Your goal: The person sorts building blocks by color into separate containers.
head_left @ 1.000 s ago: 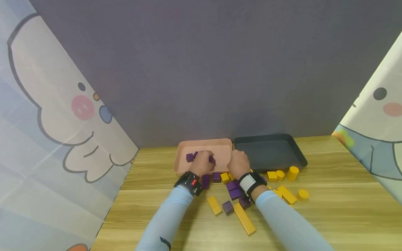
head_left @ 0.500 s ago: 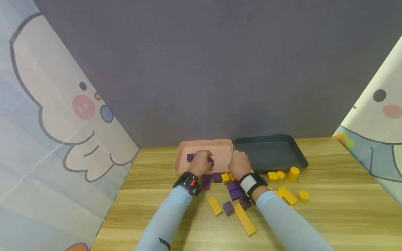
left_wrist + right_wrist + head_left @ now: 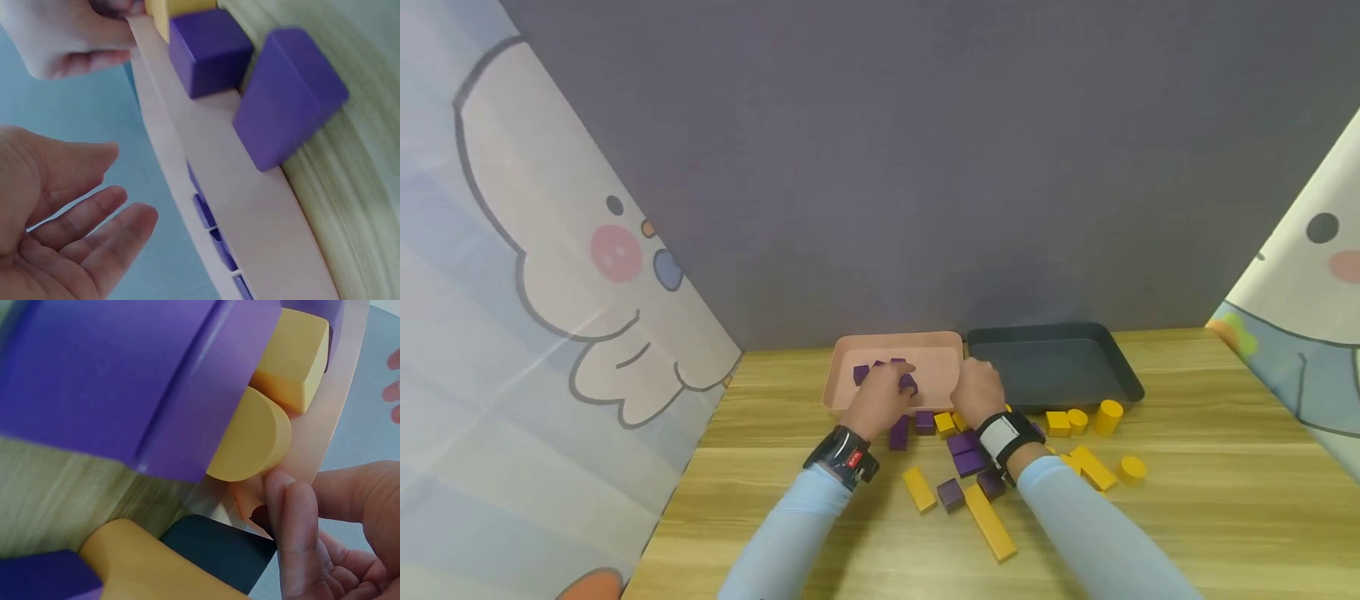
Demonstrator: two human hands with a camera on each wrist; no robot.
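Note:
Over the pink tray (image 3: 938, 367), my left hand (image 3: 876, 404) has its thumb and fingers spread apart; the left wrist view shows nothing between the fingers (image 3: 128, 228). Several purple blocks (image 3: 908, 383) lie inside this tray, close around the fingertips and partly hidden by the hand. My right hand (image 3: 979, 392) is at the tray's front right corner, its thumb and fingers pinching the rim in the right wrist view. Beside those fingers, outside the wall, sit a yellow rounded block (image 3: 253, 434) and a yellow cube (image 3: 294, 359).
A dark grey tray (image 3: 1052, 371) stands right beside the pink one. Purple blocks (image 3: 970, 462) and yellow blocks (image 3: 990, 523) lie in front of both trays on the wooden table (image 3: 760, 467). A yellow cylinder (image 3: 1108, 417) stands further right. A grey panel (image 3: 880, 167) rises behind.
My left hand has let go of a purple block in the pink tray; its fingers have spread and it has drawn back slightly. The right hand stays at the tray corner. The head view has shifted slightly.

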